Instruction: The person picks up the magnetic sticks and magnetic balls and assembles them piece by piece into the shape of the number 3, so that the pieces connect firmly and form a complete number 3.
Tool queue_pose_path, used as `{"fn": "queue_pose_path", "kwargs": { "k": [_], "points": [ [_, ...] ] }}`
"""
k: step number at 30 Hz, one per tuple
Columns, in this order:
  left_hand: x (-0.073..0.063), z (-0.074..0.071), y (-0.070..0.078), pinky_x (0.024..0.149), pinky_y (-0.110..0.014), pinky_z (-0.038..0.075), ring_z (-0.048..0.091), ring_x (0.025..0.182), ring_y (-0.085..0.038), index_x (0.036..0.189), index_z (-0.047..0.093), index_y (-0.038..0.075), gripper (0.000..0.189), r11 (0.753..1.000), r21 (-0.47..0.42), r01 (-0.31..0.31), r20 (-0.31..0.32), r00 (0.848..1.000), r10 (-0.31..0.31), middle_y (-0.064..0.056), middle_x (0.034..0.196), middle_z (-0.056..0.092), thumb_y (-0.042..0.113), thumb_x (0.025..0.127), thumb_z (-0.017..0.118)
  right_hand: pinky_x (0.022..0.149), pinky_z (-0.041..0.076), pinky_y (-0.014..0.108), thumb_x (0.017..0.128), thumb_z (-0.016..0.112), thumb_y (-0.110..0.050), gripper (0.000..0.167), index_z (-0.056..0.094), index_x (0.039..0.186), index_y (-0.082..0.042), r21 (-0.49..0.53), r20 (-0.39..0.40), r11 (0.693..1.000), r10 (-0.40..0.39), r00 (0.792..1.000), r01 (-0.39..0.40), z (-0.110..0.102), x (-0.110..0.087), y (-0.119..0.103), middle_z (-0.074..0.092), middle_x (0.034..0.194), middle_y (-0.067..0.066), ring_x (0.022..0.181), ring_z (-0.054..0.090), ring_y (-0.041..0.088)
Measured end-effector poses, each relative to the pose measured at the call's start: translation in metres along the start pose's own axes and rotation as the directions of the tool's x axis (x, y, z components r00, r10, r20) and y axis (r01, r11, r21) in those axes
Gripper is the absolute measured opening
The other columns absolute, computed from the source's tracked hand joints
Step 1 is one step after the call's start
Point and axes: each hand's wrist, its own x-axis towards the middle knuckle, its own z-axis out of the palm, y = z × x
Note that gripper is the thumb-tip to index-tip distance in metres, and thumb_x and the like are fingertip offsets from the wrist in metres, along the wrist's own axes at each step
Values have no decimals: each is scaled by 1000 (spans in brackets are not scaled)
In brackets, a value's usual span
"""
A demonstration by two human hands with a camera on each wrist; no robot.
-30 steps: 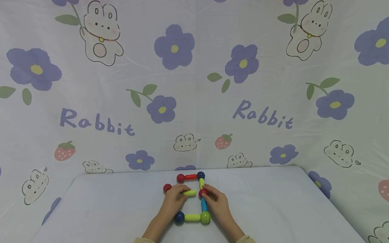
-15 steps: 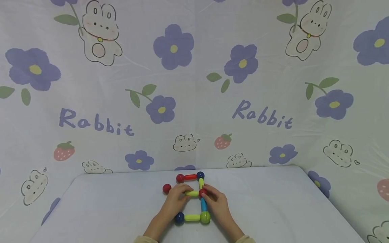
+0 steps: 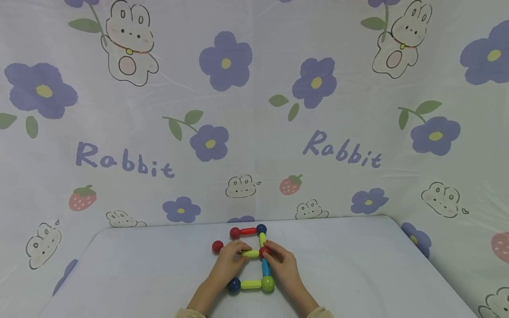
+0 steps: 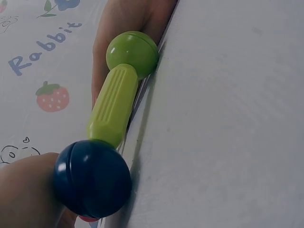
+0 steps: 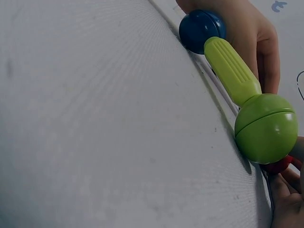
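My left hand [image 3: 229,259] pinches a yellow-green magnetic rod [image 3: 250,254] between thumb and fingers; its right end meets a red ball [image 3: 264,252]. That ball is held by the fingertips of my right hand [image 3: 287,267]. From it a blue rod [image 3: 266,267] runs toward me to a green ball [image 5: 267,129]. A second yellow-green rod [image 4: 113,105] links the green ball to a navy ball [image 4: 92,179] near my left wrist. Behind the held ball, another yellow-green rod [image 3: 262,239] reaches a far navy ball [image 3: 261,229]. The left end of the pinched rod is hidden by my fingers.
A red rod [image 3: 248,231] joins the far navy ball to a red ball [image 3: 235,233]. Another red ball [image 3: 217,247] lies just left of my left hand. The white table [image 3: 358,265] ends at a rabbit-print cloth [image 3: 254,110] behind.
My left hand has brought the pinched rod slightly right, closing the gap to the red ball. My right hand has kept its grip on that ball.
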Motion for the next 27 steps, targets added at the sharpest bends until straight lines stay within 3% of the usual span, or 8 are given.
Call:
{"fn": "queue_pose_path", "kwargs": {
  "k": [16, 27],
  "points": [
    [-1, 0, -1, 75, -22, 47, 55, 90, -12, 101, 67, 12, 27, 999, -18, 43, 4, 999, -43, 6, 98, 59, 2, 76, 70, 87, 40, 23, 82, 65, -16, 35, 60, 116, -8, -38, -27, 999, 15, 1000, -16, 2, 8, 27, 53, 123, 4, 115, 46, 18],
    [-3, -2, -2, 77, -26, 47, 56, 90, -15, 110, 63, 14, 35, 999, -19, 29, -19, 999, -29, 6, 102, 59, 7, 76, 71, 88, 39, 28, 84, 63, -7, 33, 58, 116, -1, -25, -2, 1000, 4, 1000, -4, -1, 8, 21, 51, 124, 13, 116, 44, 26]
  ]
}}
